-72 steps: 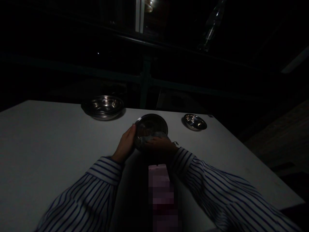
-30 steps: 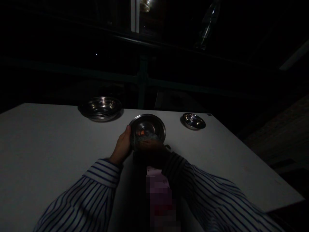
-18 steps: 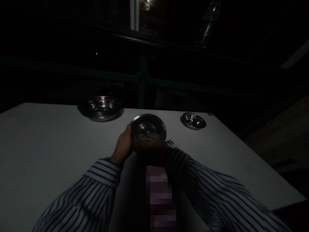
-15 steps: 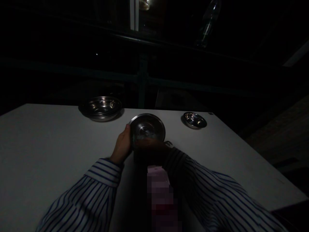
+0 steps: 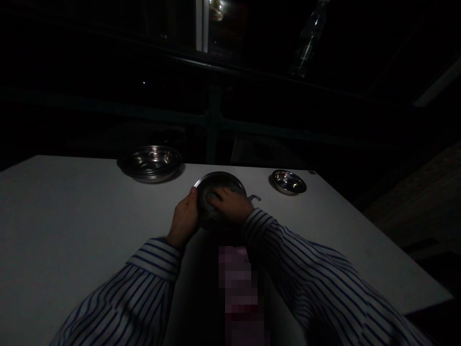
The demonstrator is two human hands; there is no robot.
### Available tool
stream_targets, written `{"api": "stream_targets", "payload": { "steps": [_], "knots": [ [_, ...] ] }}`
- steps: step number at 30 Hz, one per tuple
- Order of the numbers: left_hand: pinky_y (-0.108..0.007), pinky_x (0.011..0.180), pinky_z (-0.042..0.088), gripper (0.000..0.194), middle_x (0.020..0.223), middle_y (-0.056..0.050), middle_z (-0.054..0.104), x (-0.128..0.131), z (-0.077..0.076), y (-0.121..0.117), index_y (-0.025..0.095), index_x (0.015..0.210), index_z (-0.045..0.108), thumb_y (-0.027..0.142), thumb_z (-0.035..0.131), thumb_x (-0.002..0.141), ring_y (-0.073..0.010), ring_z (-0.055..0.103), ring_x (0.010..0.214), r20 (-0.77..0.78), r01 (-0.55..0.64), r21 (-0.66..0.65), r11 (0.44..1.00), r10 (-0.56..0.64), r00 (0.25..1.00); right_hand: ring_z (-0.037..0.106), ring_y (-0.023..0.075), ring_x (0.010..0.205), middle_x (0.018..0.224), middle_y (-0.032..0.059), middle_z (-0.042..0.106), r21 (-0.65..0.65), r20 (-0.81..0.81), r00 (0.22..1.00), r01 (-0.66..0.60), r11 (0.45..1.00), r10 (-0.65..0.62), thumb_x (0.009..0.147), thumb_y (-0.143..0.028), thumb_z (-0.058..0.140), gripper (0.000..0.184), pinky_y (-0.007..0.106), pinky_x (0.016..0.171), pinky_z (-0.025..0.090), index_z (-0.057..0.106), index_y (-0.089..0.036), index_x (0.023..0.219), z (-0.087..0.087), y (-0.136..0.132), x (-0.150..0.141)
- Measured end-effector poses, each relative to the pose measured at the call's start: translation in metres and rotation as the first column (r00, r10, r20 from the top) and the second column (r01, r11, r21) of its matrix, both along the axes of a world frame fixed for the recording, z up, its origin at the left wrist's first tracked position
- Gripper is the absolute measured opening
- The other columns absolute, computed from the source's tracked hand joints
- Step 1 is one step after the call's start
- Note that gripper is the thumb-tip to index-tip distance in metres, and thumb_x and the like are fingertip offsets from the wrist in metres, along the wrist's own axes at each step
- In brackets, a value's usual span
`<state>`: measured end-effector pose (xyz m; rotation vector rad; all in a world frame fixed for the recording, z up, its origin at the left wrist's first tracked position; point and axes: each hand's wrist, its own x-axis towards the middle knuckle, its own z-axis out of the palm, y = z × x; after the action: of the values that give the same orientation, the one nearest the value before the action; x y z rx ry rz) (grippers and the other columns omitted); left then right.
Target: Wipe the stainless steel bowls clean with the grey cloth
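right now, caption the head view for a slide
Left hand steadies a metal bowl while right hand presses a grey cloth inside

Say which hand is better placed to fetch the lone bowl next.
Probably the right. The right hand is nearer the lone bowl, which sits on its side, though it is busy inside the held bowl. The left hand holds that bowl's side and would have to cross over.

One centre bowl (image 5: pixel 220 180), one separate bowl (image 5: pixel 289 182) and one stack of bowls (image 5: pixel 151 163) make two single bowls plus several nested ones, too dim to number exactly, along with one grey cloth (image 5: pixel 254 197), one white tabletop (image 5: pixel 90 216) and one clear bottle (image 5: pixel 310 41).
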<state>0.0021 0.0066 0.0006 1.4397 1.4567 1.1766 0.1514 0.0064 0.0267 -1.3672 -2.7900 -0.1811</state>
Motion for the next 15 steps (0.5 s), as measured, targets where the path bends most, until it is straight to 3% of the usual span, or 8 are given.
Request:
{"api": "stream_targets", "payload": {
  "steps": [3, 6, 9, 12, 15],
  "knots": [
    [-0.030, 0.067, 0.045, 0.069, 0.081, -0.012, 0.069, 0.001, -0.001, 0.000, 0.011, 0.083, 0.066, 0.064, 0.022, 0.080, -0.0229, 0.062, 0.075, -0.015, -0.013, -0.013, 1.000, 0.013, 1.000, 0.050, 0.0265, 0.103, 0.115, 0.0148, 0.049, -0.064, 0.067, 0.992, 0.116, 0.991, -0.111, 0.087, -0.022, 0.042, 0.031, 0.039, 0.074, 0.047, 0.051, -0.018, 0.116, 0.006, -0.004, 0.002],
    [-0.031, 0.065, 0.044, 0.072, 0.079, -0.012, 0.069, 0.002, 0.000, -0.001, 0.009, 0.087, 0.066, 0.066, 0.023, 0.078, -0.0232, 0.061, 0.072, 0.009, -0.017, -0.029, 0.999, 0.018, 1.000, 0.052, 0.0210, 0.099, 0.110, 0.0107, 0.051, -0.219, 0.052, 0.999, 0.026, 0.975, -0.014, 0.086, -0.020, 0.045, 0.025, 0.034, 0.078, 0.045, 0.056, -0.018, 0.108, 0.005, -0.003, -0.005],
    [-0.031, 0.068, 0.044, 0.072, 0.081, -0.013, 0.069, 0.001, 0.001, -0.001, 0.008, 0.087, 0.066, 0.066, 0.024, 0.078, -0.0237, 0.061, 0.075, -0.016, -0.029, -0.022, 0.999, 0.029, 0.999, 0.049, 0.0207, 0.103, 0.114, 0.0103, 0.048, -0.132, -0.052, 0.998, 0.020, 0.991, -0.027, 0.086, -0.022, 0.043, 0.028, 0.034, 0.082, 0.043, 0.053, -0.019, 0.112, 0.003, 0.002, -0.013],
    [-0.031, 0.068, 0.045, 0.072, 0.083, -0.014, 0.069, 0.001, 0.002, -0.002, 0.008, 0.088, 0.066, 0.065, 0.023, 0.079, -0.0238, 0.061, 0.077, -0.025, -0.033, -0.025, 0.999, 0.032, 0.999, 0.046, 0.0257, 0.106, 0.114, 0.0149, 0.047, -0.008, -0.081, 0.980, 0.182, 0.983, -0.182, 0.086, -0.016, 0.039, 0.033, 0.039, 0.081, 0.043, 0.047, -0.015, 0.118, 0.003, 0.006, -0.012],
    [-0.031, 0.066, 0.045, 0.072, 0.083, -0.015, 0.069, 0.002, 0.001, 0.000, 0.009, 0.089, 0.067, 0.065, 0.022, 0.079, -0.0236, 0.062, 0.074, -0.020, -0.053, -0.054, 0.997, 0.052, 0.998, 0.050, 0.0259, 0.099, 0.108, 0.0181, 0.050, -0.063, -0.058, 0.968, 0.241, 0.969, -0.245, 0.086, -0.013, 0.038, 0.032, 0.039, 0.079, 0.043, 0.049, -0.009, 0.115, 0.001, 0.004, -0.009]
  ]
}}
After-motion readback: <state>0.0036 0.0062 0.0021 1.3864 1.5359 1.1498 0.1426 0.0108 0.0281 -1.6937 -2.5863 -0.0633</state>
